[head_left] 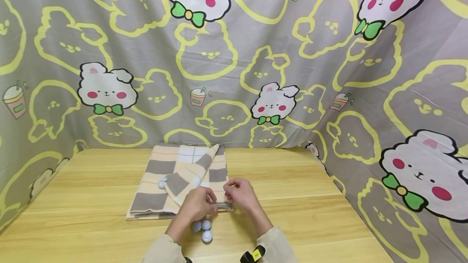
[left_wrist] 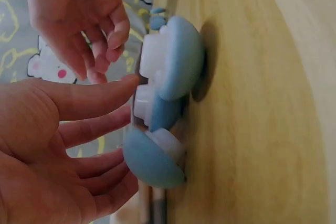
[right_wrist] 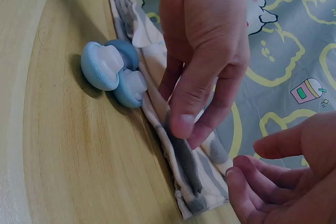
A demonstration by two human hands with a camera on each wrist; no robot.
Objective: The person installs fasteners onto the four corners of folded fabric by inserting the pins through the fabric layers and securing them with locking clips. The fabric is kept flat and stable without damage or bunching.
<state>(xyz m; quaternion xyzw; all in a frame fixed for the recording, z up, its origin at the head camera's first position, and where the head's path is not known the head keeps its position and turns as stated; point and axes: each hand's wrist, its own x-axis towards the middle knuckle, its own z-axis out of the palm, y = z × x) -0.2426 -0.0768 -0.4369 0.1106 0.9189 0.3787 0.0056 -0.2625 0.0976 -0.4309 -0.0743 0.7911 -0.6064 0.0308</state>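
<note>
A grey-and-cream checked cloth [head_left: 183,173] lies folded on the wooden table [head_left: 91,222], with one flap turned back. My left hand [head_left: 197,206] reaches down onto its near edge, and in the right wrist view the thumb and fingers [right_wrist: 184,124] pinch that edge [right_wrist: 184,166]. My right hand [head_left: 241,194] hovers just beside the cloth's near right corner, its fingers [right_wrist: 252,179] loosely curled and holding nothing. Three blue mushroom-shaped pieces with white stems [head_left: 206,226] sit on the table under my left wrist, close against the cloth edge [right_wrist: 107,66] [left_wrist: 173,61].
Another small blue-and-white piece [head_left: 162,182] rests on the cloth's left part. A bunny-print sheet [head_left: 234,72] hangs behind and along both sides of the table. A black device [head_left: 252,255] is strapped at my right wrist.
</note>
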